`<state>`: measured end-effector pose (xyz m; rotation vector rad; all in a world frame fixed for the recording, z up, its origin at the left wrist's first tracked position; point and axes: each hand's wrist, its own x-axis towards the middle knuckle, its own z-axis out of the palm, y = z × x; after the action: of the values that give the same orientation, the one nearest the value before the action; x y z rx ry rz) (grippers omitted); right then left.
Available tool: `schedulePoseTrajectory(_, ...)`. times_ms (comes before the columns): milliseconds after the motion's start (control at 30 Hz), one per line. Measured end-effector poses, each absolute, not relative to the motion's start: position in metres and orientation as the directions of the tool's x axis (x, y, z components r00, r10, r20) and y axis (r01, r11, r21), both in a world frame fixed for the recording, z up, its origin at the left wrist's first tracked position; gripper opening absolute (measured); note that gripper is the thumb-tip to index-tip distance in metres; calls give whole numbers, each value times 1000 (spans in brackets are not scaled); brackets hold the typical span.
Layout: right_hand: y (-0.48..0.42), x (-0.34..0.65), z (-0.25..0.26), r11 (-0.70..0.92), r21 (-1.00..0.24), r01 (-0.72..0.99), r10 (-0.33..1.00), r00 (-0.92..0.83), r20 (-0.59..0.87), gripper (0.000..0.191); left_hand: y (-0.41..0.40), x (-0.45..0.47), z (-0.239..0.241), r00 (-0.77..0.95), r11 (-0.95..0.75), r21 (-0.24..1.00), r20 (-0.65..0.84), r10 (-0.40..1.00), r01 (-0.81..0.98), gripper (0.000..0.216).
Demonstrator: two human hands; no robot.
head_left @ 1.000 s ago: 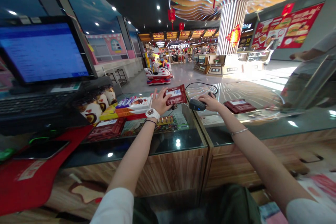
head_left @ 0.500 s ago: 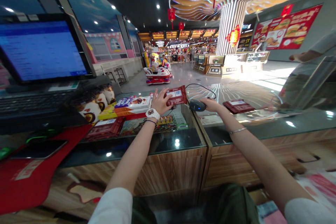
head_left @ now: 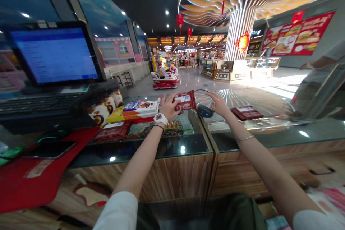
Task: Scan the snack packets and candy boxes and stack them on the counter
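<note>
Fingers [head_left: 173, 97] of left hand [head_left: 167, 107] around packet [head_left: 185, 100]

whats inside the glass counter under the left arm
Small colourful packs show through the glass counter top. The left forearm covers some. Whether the dark red packet lies inside or on top is unclear.
</note>
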<state>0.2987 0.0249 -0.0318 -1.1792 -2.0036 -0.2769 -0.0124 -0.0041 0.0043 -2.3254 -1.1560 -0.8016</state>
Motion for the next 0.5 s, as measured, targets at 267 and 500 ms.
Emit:
schedulePoseTrajectory(267,-19,233,-17,699,168,695,447,-608,657,72,-34,-19,4,432,-525,-68,662,612,848,42)
schedulePoseTrajectory(500,-40,186,-16,758,244,604,365,-704,609,62,-78,-65,6,414,-511,-36,638,650,859,43)
